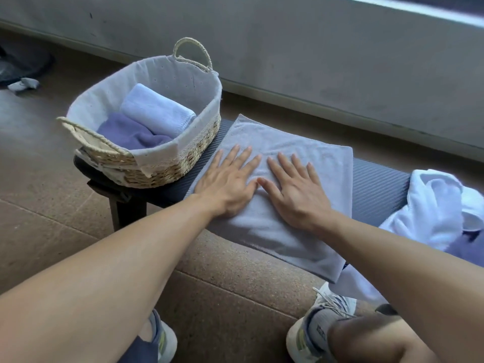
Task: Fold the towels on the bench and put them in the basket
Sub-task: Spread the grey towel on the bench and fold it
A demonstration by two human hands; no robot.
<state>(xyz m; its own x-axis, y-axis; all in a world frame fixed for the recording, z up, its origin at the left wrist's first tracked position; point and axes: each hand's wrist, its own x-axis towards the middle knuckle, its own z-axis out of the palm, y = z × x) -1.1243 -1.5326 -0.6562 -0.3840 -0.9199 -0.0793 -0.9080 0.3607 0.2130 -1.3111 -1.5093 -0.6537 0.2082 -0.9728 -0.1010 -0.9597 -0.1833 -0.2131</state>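
Brown speckled flooring (pixel 235 289) is running under a low dark desk (pixel 377 189) that is standing before a grey wall (pixel 314 61). A pale grey towel (pixel 296 153) is lying spread flat across the middle of the desk, its near edge hanging over the front. Both hands are resting on it side by side with fingers straight and slightly spread, gripping nothing: the left hand (pixel 227 184) is pressing the towel's left part, the right hand (pixel 296 192) is pressing just beside it, and the thumbs are nearly touching. A woven basket (pixel 193 145) with a white cloth lining and rope handles is sitting on the left end of the desk, touching the towel's far left corner. Inside it a folded light blue towel (pixel 157 108) is lying partly over a purple towel (pixel 125 132). A crumpled white towel (pixel 440 205) is lying heaped at the right end of the desk. Grey sneakers (pixel 314 326) are showing on the floor below.
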